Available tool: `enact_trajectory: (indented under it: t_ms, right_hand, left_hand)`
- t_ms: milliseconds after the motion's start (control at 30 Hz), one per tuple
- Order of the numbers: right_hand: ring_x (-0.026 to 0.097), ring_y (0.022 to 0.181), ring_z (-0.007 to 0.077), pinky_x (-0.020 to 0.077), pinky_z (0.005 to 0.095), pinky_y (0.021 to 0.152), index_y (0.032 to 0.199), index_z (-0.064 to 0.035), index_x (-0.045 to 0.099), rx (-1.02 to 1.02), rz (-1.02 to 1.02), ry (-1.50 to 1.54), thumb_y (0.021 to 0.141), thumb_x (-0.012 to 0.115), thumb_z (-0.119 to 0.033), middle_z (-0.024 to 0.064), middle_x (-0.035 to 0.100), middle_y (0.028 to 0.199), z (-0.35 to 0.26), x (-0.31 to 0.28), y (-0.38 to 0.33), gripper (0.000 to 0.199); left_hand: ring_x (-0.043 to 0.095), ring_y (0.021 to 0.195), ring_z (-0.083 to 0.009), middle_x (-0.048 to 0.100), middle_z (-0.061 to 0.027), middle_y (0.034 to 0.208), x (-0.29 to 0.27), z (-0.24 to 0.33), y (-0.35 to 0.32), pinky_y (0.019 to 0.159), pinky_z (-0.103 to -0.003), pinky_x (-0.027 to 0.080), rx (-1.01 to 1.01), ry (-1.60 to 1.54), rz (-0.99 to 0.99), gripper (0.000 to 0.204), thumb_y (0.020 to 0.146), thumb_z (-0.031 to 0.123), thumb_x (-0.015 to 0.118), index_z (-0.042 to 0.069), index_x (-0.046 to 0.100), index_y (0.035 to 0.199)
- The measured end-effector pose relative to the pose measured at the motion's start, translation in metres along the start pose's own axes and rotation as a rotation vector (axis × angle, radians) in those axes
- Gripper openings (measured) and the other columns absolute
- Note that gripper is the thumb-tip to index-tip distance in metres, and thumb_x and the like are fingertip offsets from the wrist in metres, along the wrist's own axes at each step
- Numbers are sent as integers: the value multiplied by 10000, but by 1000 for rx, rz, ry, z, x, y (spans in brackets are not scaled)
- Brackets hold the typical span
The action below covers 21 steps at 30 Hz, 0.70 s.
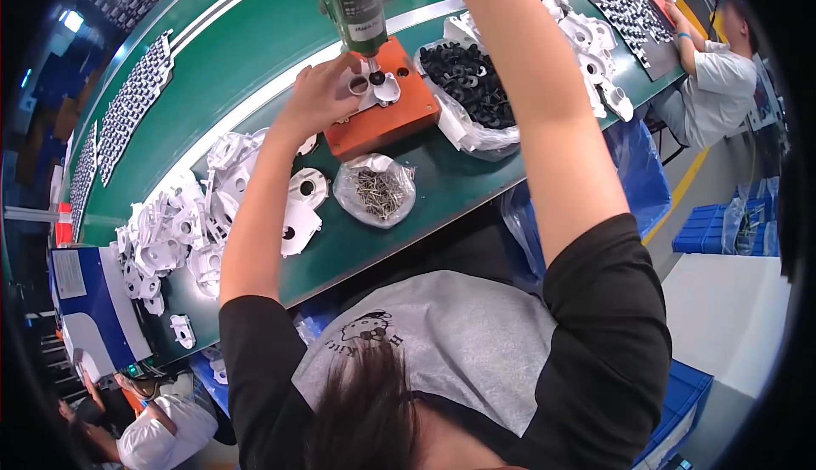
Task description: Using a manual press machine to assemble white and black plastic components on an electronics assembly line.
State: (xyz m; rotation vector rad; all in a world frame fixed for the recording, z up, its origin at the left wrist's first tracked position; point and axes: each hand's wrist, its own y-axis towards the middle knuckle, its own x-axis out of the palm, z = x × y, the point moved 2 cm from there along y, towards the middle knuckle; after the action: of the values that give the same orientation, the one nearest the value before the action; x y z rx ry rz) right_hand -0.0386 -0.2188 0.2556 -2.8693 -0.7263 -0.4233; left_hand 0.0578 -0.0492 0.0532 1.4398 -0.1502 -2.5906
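Observation:
My left hand [324, 94] rests at the left side of an orange fixture block [381, 135], its fingers gripping a white plastic part [388, 90] that lies on the block. Directly above stands a green press-like machine [360, 18], its thin spindle reaching down to a small black piece [376, 78] on the white part. My right arm [544, 87] stretches up past the machine's right side, and the hand itself lies beyond the upper edge. In front of the block sits a clear plastic bag of small metal pins or screws [380, 193].
White plastic parts [174, 223] are heaped at the left of the green bench, with more [586, 41] at the right. A bag of black plastic pieces [466, 75] stands right of the block. Another person [718, 79] works at the far right. Blue bins [633, 172] stand below the bench.

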Motion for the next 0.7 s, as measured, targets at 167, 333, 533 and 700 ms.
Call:
enact_trajectory:
  t_ms: [167,333,533,700]
  right_hand:
    - [535,898,149,417,274,809,1054,-43,576,-427,-48,-269,877,540,-218,59,599,954,61,-136,-24,252]
    - [571,961,361,447,404,828,1067,5,571,-461,196,-1343,803,606,-298,227,553,1053,142,-269,-49,404]
    - [555,905,442,442,488,793,1038,-55,535,-233,369,-1654,821,579,-434,240,498,1091,177,-302,-65,439]
    - [558,882,430,435,474,799,983,-37,532,-148,419,-1595,802,595,-435,229,501,1012,180,-305,-63,441]
  left_hand:
    - [597,775,-340,625,-159,829,-30,-16,18,682,-389,460,-73,99,60,336,704,308,678,81,545,912]
    - [609,898,-341,632,-138,958,-53,-101,7,790,-460,457,-280,442,344,424,761,425,614,89,573,1016]
    - [597,935,-343,615,-164,954,-55,-105,-48,780,-454,459,-446,478,-153,569,706,511,652,76,582,1067]
    - [451,1086,-291,528,-114,1019,-35,-49,-108,922,-460,343,-330,771,-177,601,541,430,758,72,608,999]
